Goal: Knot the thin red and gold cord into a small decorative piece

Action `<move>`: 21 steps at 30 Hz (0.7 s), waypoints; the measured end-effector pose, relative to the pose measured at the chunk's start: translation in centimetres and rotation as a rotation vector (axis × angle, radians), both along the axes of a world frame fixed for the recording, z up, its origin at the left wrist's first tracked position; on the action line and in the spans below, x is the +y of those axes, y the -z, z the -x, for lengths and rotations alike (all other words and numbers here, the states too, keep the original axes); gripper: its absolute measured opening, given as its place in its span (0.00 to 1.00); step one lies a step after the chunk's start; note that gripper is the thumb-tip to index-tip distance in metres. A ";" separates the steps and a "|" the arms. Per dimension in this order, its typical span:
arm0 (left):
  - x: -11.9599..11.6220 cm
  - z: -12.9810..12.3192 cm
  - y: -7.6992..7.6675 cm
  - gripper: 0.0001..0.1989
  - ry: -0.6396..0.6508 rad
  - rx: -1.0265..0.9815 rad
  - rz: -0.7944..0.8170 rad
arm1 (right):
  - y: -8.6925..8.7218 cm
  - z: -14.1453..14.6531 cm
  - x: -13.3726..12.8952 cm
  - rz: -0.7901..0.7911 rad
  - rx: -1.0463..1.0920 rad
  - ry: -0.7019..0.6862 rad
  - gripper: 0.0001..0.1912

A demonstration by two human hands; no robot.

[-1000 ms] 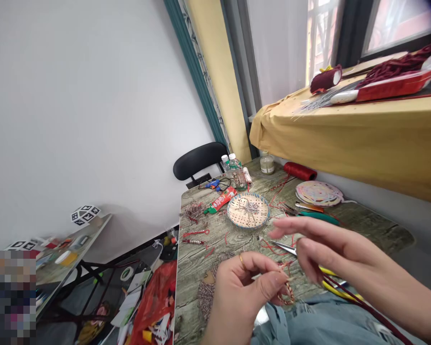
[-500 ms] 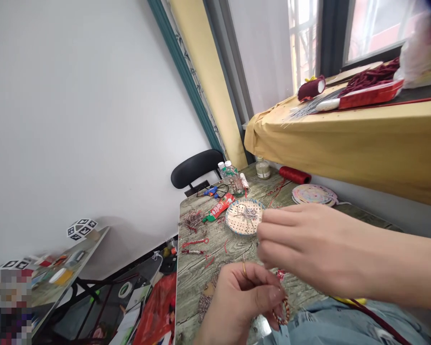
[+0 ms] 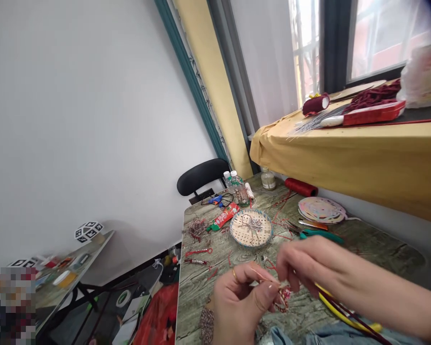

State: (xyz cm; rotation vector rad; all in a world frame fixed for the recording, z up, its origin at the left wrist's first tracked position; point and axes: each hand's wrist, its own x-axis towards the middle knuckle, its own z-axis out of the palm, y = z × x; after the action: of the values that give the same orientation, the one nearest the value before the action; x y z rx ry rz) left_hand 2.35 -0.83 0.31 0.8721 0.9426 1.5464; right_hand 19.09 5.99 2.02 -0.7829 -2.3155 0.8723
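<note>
My left hand (image 3: 241, 299) is closed in a pinch on a small beaded loop (image 3: 283, 302), which has a pinkish-red part near the thumb tip. A thin thread (image 3: 260, 274) runs over its fingers. Just beside it on the right, my right hand (image 3: 305, 262) has its fingers bent together close to the loop. What its fingertips pinch, if anything, is too small to make out. Beyond both hands lies a round woven tray (image 3: 237, 235) with a blue-laced rim and thread on it. Teal-handled pliers (image 3: 326, 235) rest behind my right hand.
On the table (image 3: 201, 282) lie a red packet (image 3: 227, 216), short red cords (image 3: 198, 252), a thread tangle (image 3: 197, 228), a red spool (image 3: 301, 187) and a pastel round mat (image 3: 321, 210). Bottles (image 3: 240, 191) stand at the back. A yellow-clothed ledge (image 3: 345, 158) borders the right.
My right hand has come down and closer to my left fingertips, uncovering the pliers. The loop has been raised slightly in my left hand. The whole view has shifted a little.
</note>
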 end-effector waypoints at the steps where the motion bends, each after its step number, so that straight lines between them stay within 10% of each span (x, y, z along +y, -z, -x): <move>1: 0.0 0.0 0.0 0.14 -0.002 0.011 -0.006 | 0.2 -0.2 -0.9 0.123 0.022 -0.020 0.28; 10: -0.3 0.5 0.1 0.15 0.035 0.047 0.039 | 0.4 1.1 -1.0 0.830 0.218 -0.260 0.27; 21: -0.4 0.1 -0.1 0.11 -0.093 0.036 -0.017 | -0.1 1.7 -1.2 0.586 0.242 -0.020 0.21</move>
State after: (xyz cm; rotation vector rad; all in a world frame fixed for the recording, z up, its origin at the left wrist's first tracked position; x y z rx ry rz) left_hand 2.22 -1.27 0.44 0.8816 1.0095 1.6252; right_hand 17.36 4.82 2.07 -0.8255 -1.8686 1.5945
